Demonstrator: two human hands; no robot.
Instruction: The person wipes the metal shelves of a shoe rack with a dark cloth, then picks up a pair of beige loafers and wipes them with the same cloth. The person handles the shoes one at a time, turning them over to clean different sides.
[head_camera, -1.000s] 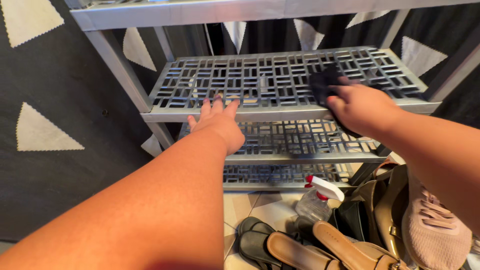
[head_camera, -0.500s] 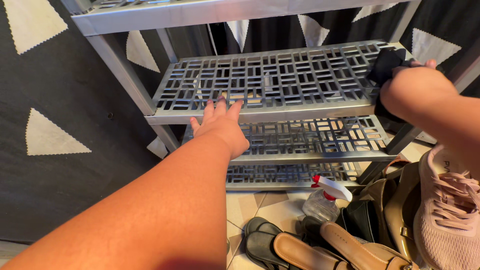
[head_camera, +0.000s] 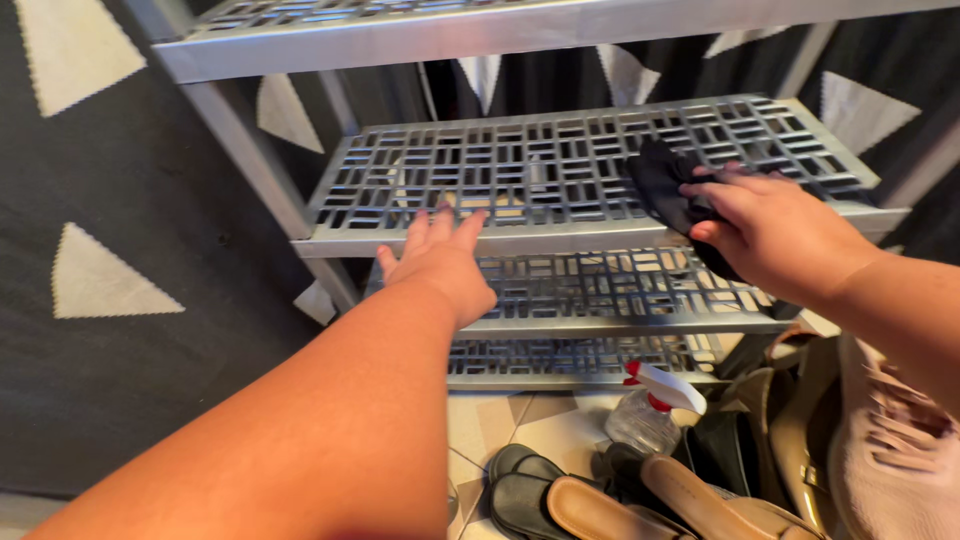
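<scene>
A grey slatted plastic shelf rack (head_camera: 520, 232) stands in front of me with several tiers. My left hand (head_camera: 440, 262) rests with fingers spread against the front edge of the second tier. My right hand (head_camera: 770, 232) grips a black cloth (head_camera: 663, 182) and presses it on the right half of that same tier. The cloth hangs partly over the shelf's front edge under my palm.
On the tiled floor at lower right lie a clear spray bottle with a white and red trigger (head_camera: 650, 410), black sandals (head_camera: 515, 485), tan sandals (head_camera: 690, 495), a pink sneaker (head_camera: 895, 450) and a tan bag (head_camera: 790, 420). A dark curtain with pale triangles (head_camera: 100, 250) hangs behind.
My right hand has swept the black cloth from the shelf's far right corner back leftward, after first moving right. My left hand has stayed on the shelf edge.
</scene>
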